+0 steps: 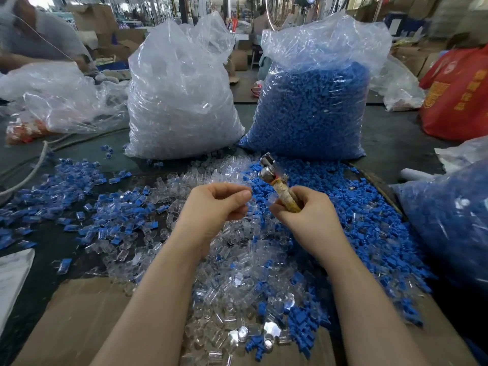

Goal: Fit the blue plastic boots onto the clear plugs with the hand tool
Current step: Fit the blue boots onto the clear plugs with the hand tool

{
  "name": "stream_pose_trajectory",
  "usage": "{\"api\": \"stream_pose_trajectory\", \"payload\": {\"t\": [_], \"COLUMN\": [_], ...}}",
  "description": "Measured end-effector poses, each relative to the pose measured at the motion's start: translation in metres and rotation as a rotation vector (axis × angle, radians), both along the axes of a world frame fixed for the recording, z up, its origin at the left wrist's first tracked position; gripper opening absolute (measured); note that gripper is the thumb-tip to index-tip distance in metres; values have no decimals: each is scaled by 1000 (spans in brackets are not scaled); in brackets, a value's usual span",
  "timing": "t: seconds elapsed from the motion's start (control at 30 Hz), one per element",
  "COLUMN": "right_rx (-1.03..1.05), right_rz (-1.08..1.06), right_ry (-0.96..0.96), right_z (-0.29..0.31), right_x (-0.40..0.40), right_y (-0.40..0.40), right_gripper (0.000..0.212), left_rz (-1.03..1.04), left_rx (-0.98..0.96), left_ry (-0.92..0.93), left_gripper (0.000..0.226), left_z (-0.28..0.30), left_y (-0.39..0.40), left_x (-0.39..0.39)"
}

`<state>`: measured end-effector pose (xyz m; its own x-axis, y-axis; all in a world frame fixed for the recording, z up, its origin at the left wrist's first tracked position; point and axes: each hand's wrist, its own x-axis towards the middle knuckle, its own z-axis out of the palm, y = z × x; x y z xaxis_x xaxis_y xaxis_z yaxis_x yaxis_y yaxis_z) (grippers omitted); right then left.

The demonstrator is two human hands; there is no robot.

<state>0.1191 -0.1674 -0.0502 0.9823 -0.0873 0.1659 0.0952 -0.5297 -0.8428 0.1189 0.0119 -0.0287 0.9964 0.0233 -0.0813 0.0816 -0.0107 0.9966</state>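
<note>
Tool (274, 180) in right hand (309, 215)

blue boots (356, 207) heaped right | clear plugs (224, 260) piled centre | hand tool (277, 180) tilted upright

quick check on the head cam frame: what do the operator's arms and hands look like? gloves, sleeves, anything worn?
Two bare forearms enter from the bottom edge. The left hand and right hand wear no gloves, and no rings, watch or wristband show. No sleeve is in view on either arm up to the frame edge. No cables, tape or markings are visible on them.
</note>
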Motion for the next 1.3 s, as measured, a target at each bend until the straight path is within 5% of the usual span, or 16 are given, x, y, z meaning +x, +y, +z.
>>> {"api": "stream_pose_trajectory", "payload": {"t": [0.2,0.37,0.53,0.7,0.93,1.13,1.3], "right_rx": [11,-18,-454,-602,-711,-588,-253], "right_rz": [57,110,-291,-559,-483,-260,-154], "right_ry": [6,-5,54,137,296,290,188], "right_z": [1,2,3,-1,-5,-3,2], "right_x": [-2,-3,-1,-3,-2,2,1], "right_y": [5,8,-5,-27,-31,-16,-9], "right_gripper": [19,18,13,17,16,14,12], "left_rz": [-78,-93,27,66,84,53,53], "left_rx": [246,169,-12,-108,-130,-88,-104], "left_ry": [-110,-139,-98,-41,-39,-47,-44], "left_gripper": [11,19,18,19,23,18,19], "left_z": [-1,1,3,4,3,3,5], "left_y": [-5,-12,-3,3,5,3,3], "left_x": [-3,-4,-3,-2,0,-1,-2]}}
